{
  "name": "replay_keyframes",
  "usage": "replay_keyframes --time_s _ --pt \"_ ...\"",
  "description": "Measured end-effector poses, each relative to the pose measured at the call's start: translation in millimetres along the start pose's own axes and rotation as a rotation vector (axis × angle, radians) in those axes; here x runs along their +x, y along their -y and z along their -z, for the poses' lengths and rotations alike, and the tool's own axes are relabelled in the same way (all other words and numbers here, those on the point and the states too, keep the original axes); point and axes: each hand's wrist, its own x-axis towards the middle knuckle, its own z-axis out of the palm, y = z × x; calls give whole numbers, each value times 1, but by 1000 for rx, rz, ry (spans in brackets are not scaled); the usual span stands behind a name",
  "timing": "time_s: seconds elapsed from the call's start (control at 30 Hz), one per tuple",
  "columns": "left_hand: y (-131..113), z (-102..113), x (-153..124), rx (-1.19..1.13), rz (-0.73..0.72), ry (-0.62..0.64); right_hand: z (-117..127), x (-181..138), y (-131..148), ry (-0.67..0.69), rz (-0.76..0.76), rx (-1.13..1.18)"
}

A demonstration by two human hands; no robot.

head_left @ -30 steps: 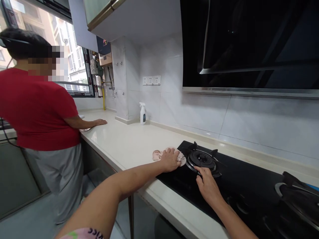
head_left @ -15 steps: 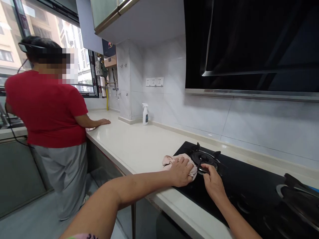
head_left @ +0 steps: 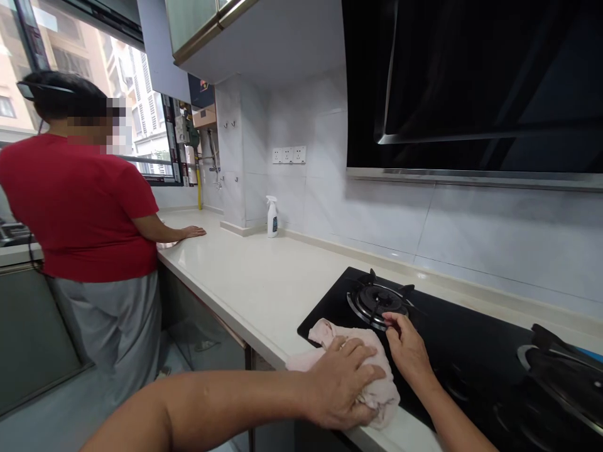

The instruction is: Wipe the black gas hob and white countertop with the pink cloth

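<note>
My left hand (head_left: 342, 383) presses a pale pink cloth (head_left: 374, 376) flat against the front left corner of the black glass hob (head_left: 452, 351), fingers spread over the cloth. My right hand (head_left: 407, 348) rests on the hob just right of the cloth, its fingertips touching the front rim of the left burner (head_left: 377, 300); its fingers are curled and nothing shows in them.
A person in a red shirt (head_left: 80, 207) stands at the left with a hand on the cream counter (head_left: 245, 276). A white spray bottle (head_left: 272, 216) stands by the wall. A black hood (head_left: 471, 88) hangs overhead. A second burner (head_left: 563, 367) lies at the right edge.
My left hand has dragged the cloth from beside the burner toward the hob's front edge. My right hand has stayed at the burner's front rim.
</note>
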Motion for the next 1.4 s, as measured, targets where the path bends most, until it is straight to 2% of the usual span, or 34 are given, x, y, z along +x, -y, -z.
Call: replay_keyframes --time_s 0.07,0.13,0.23,0.37,0.47,0.57,0.7,0.87,1.0,1.1,1.2,1.3,1.4 --pt "11 0 -2 -45 9 -8 3 -2 2 29 12 -11" --pt "28 2 -3 -73 95 -16 6 -4 4 55 23 -22" --pt "63 9 -6 -92 320 -1 8 -5 7 89 33 -30" --pt "113 26 -20 -44 637 88 9 -5 11 115 39 -39" --pt "140 39 -43 59 748 111 10 -6 14 123 48 -48" --pt "153 48 -70 145 831 111 10 -7 15 143 57 -51" --pt "158 64 -100 228 962 182 9 -9 14 185 63 -47" --pt "170 83 -129 194 1028 268 8 -16 15 242 91 -63" --pt "195 85 -143 219 1151 223 4 -25 20 294 145 -98" --pt "222 79 -142 260 1197 165 3 -33 27 338 215 -160" --pt "253 70 -129 280 1208 123 4 -38 34 383 331 -224" --pt "292 62 -104 264 1215 98 5 -40 40 386 429 -311" --pt "335 50 -68 229 1205 89 1 -43 40 372 517 -404"
